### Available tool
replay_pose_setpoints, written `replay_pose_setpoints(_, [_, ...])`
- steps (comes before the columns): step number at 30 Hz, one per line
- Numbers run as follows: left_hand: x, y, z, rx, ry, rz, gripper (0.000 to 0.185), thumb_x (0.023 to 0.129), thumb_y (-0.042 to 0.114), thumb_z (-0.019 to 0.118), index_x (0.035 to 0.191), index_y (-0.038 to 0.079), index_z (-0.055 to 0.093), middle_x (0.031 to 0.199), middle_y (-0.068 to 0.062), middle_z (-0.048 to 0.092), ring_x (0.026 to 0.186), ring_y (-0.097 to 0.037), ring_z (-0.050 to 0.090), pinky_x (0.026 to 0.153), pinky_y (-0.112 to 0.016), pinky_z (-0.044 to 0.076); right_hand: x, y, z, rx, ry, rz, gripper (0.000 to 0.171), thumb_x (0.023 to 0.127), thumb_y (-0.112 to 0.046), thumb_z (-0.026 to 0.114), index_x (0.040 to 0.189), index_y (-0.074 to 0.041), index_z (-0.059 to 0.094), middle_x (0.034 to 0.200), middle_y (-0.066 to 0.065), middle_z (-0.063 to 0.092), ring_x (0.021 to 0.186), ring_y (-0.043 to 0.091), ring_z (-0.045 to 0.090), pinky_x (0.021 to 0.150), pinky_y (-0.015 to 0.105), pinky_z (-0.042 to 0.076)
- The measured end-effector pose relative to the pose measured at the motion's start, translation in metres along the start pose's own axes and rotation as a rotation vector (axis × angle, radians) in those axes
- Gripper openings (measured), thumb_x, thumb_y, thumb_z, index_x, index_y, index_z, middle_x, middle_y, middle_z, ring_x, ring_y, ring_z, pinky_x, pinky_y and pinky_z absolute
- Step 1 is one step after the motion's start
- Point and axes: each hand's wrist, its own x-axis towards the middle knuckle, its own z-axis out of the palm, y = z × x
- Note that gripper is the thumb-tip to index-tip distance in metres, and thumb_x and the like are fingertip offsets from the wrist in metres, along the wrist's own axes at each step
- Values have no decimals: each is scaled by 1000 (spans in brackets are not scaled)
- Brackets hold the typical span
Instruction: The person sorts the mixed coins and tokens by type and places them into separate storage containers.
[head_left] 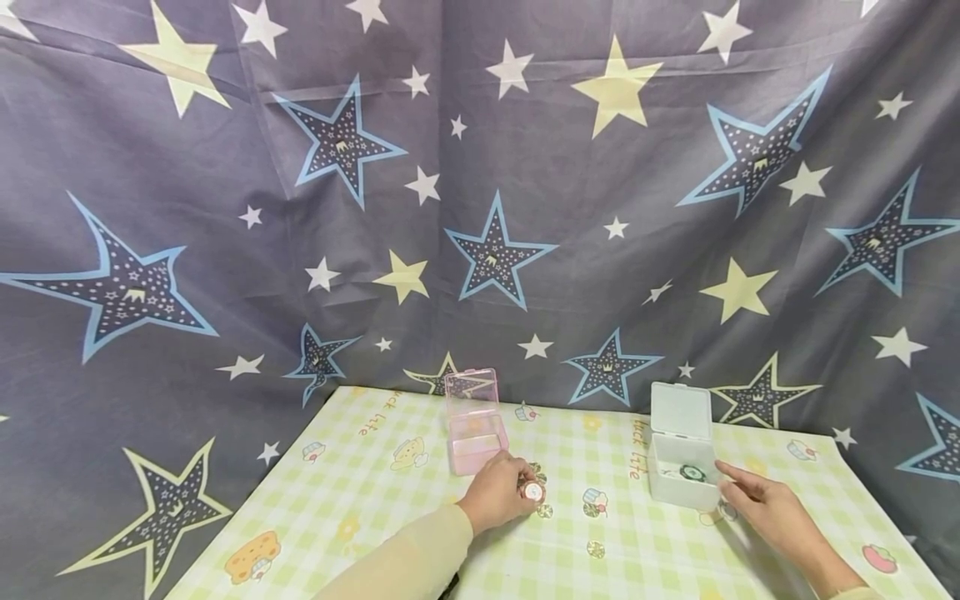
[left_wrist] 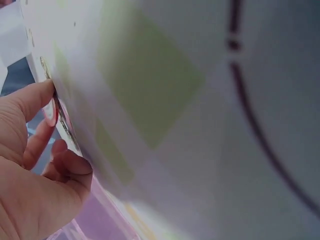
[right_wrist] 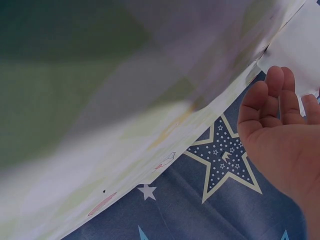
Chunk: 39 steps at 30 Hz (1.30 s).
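The left hand (head_left: 498, 492) pinches a small round white-and-pink token (head_left: 533, 492) just before the open pink plastic box (head_left: 476, 433), the right hand (head_left: 765, 508) lies relaxed beside the white box (head_left: 678, 462); a loose pinch could drop it.

Head view looks forward and slightly down from above the near table edge, taking in the checked tablecloth (head_left: 360, 492), the star curtain (head_left: 525, 167) behind, and both hands from some way off. Left wrist view sits very close to the cloth (left_wrist: 165, 100), tilted, with the left hand (left_wrist: 30, 170) at its lower left; mostly blur. Right wrist view is also close and tilted, showing cloth (right_wrist: 100, 115), curtain (right_wrist: 200, 210) and the right hand (right_wrist: 285, 135). All three share the tablecloth; head and right wrist also share the curtain.
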Motion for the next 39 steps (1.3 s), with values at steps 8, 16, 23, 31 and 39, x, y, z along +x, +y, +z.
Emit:
replay_pose_setpoints(8, [-4, 1, -1, -175, -46, -14, 32, 83, 10, 89, 110, 13, 71, 83, 4, 68, 70, -1, 53, 70, -22, 47, -1, 2, 1, -4, -4, 9, 56, 113, -36, 54, 155, 0, 52, 147, 36, 57, 131, 51, 63, 103, 59, 55])
replay_pose_setpoints(16, [-2, -6, 2, -298, -60, -11, 32, 83, 8, 87, 110, 17, 73, 77, 6, 66, 69, -2, 56, 70, -22, 47, -3, 2, 1, -2, 9, -10, 55, 112, -36, 56, 154, -1, 55, 146, 36, 59, 129, 50, 65, 93, 45, 61])
replay_pose_setpoints(23, [-2, -6, -1, -394, -92, -58, 18, 89, 13, 84, 105, 15, 77, 81, 6, 67, 73, -4, 56, 66, -20, 45, -3, 3, 2, -4, 12, -14, 55, 112, -36, 56, 153, -1, 55, 145, 36, 59, 130, 51, 64, 98, 54, 59])
replay_pose_setpoints(31, [-6, -1, -5, -430, -92, -80, 11, 92, 11, 79, 103, 13, 80, 86, 3, 70, 79, -5, 57, 71, -21, 45, -1, 4, 3, 0, 14, -9, 54, 112, -34, 57, 154, 0, 54, 146, 36, 57, 130, 51, 63, 101, 59, 56])
replay_pose_setpoints(39, [-3, -3, -4, -418, -83, -93, 17, 90, 3, 77, 104, 12, 83, 89, 3, 70, 81, -6, 55, 70, -21, 45, -1, 1, 1, -1, 14, -9, 55, 113, -36, 55, 154, 0, 54, 145, 36, 59, 131, 51, 63, 103, 61, 55])
